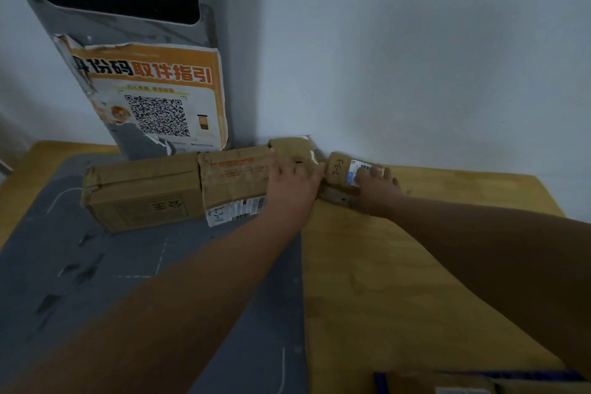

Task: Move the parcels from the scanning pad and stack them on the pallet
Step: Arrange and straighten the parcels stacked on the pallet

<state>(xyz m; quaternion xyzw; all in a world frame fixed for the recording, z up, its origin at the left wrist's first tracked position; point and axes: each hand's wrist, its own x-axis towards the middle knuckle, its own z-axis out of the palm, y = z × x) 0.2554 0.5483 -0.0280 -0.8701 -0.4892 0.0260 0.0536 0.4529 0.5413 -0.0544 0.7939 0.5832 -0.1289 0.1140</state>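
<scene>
Several cardboard parcels line the far edge of the table. A large brown box lies on the grey scanning pad. Beside it sits a creased box with orange print, and behind my left hand a smaller box. My left hand lies over the right end of the creased box, fingers spread toward the smaller one. My right hand holds a small parcel with a white-and-blue label near the wall, fingers on its label side. Another parcel's top shows at the bottom edge, on something blue.
A grey scanner stand with an orange QR-code poster rises behind the pad. The white wall closes the far side. The yellow wooden tabletop stretches right of the pad.
</scene>
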